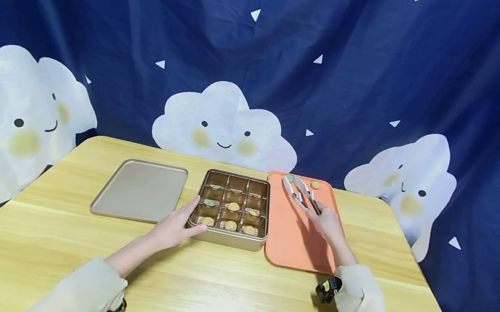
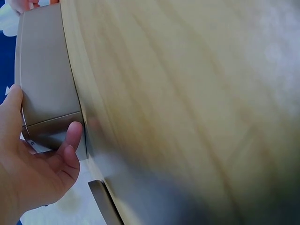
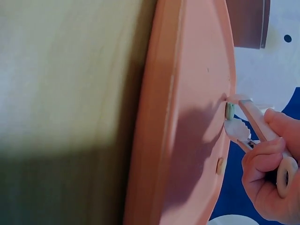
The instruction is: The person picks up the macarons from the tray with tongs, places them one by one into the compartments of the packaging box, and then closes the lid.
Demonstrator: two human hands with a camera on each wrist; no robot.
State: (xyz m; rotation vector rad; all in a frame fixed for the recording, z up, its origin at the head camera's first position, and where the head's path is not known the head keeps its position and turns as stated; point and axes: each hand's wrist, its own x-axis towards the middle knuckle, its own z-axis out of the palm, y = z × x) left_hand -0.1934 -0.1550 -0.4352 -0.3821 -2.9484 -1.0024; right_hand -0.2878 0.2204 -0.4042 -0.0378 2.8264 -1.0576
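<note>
A bronze square tin with a divided brown insert holds several tan cookies and a green cookie. My left hand rests against its near left corner, fingers extended along the side and thumb at the front wall. To the right, my right hand grips a pair of metal tongs, their tips spread around a green cookie at the far end of the orange tray. Beside it on the tray lies a tan cookie, outside the tongs.
A flat bronze lid lies left of the tin on the wooden table. The tray sits right beside the tin's right wall. Behind the table hangs a dark blue curtain printed with white clouds.
</note>
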